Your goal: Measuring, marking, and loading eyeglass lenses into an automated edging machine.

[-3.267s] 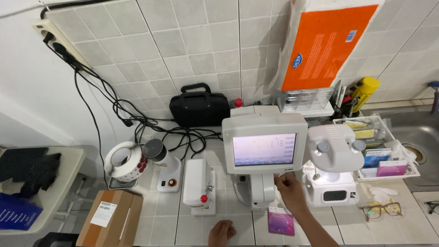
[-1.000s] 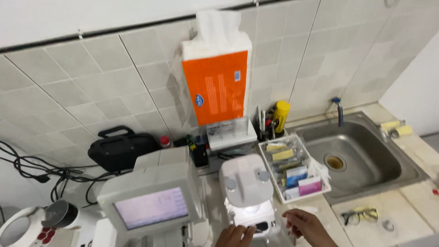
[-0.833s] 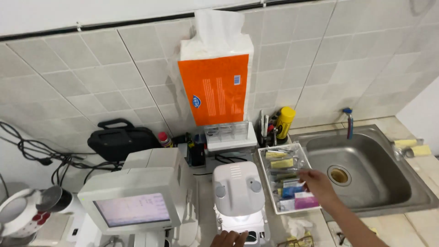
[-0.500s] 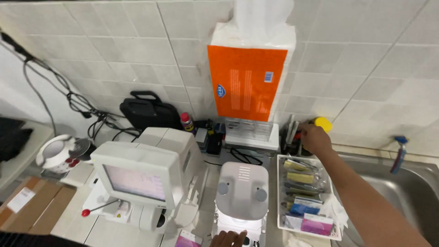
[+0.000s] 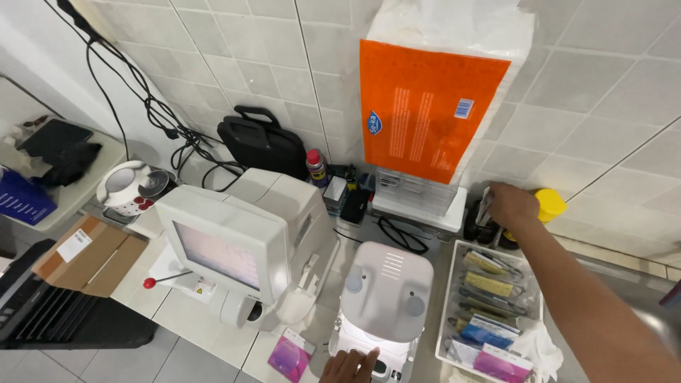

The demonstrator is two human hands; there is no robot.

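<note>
The white machine (image 5: pixel 386 298) sits under the left hand (image 5: pixel 349 366), whose fingers rest flat on its front edge. The tray (image 5: pixel 454 298) lies just below the right hand (image 5: pixel 512 206), which pinches a white packet (image 5: pixel 484 206) beside the yellow cap (image 5: pixel 550 203).

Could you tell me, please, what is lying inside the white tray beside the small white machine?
The white tray holds flat sealed packets, yellowish at the back, blue and pink in front. A crumpled white tissue and the right forearm cover its right edge.
</note>
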